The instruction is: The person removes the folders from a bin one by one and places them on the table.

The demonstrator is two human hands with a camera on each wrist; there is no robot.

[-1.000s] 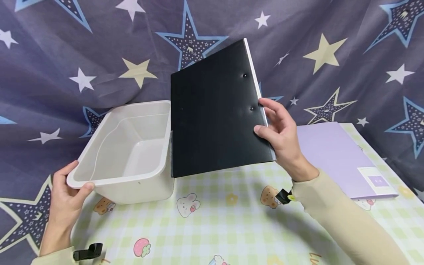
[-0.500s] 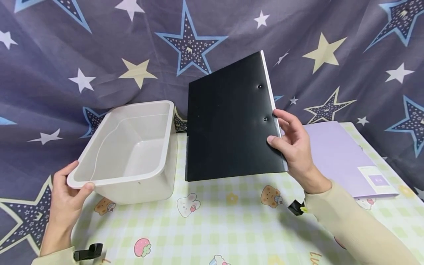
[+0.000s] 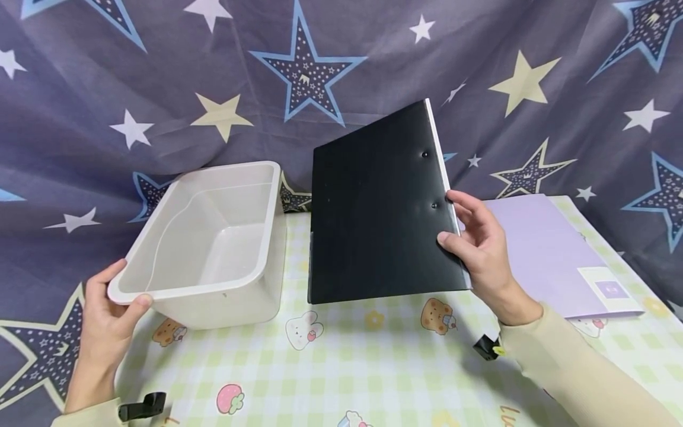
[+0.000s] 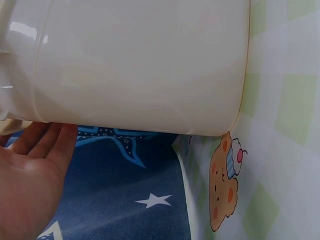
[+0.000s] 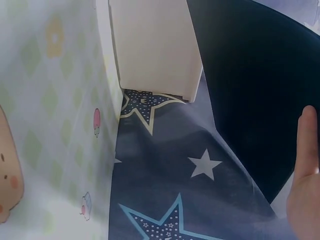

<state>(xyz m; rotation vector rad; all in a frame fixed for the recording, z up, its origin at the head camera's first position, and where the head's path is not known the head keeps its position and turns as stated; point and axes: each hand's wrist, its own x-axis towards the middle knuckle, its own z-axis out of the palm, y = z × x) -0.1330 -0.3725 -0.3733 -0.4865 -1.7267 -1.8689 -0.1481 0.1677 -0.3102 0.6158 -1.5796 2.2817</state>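
A white plastic bin (image 3: 229,308) stands at the left of the table, and nothing lies inside it. My left hand (image 3: 109,323) grips its near left corner, thumb over the front rim and fingers along the side; the left wrist view shows that hand (image 4: 32,185) against the bin's outer wall (image 4: 140,65). In my right hand (image 3: 482,255) is a black file folder (image 3: 379,219), pinched by its right edge and raised upright above the table. The folder's cover (image 5: 260,85) and my thumb (image 5: 307,145) appear in the right wrist view. Fingers behind the folder are partly hidden.
A light purple folder (image 3: 549,255) with a white label lies flat at the table's right, partly behind my right arm. A green-checked cloth (image 3: 331,379) covers the table. Behind it hangs a dark curtain (image 3: 373,35) with stars.
My right hand has carried the black file folder right and downward, away from the bin; a gap now shows between them. The left hand and bin have stayed in place.
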